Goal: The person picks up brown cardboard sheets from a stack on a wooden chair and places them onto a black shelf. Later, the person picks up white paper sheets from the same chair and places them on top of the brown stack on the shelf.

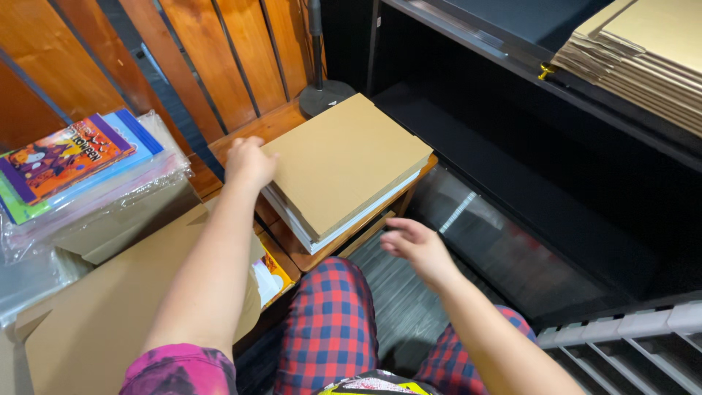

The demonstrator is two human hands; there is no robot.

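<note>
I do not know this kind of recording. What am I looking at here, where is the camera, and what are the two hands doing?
The single picture comes from a camera worn on a person's head, looking down at their own bare arms. The left hand touches the edge of a stack of flat cardboard sheets lying on a small wooden table. The right hand is open and holds nothing, just in front of that table. At the left lie colourful books in clear plastic wrap. More cardboard sits on a dark shelf.

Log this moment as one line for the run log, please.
left hand: on edge of cardboard stack | right hand: open, in air beside wooden stool | holding: nothing
</note>
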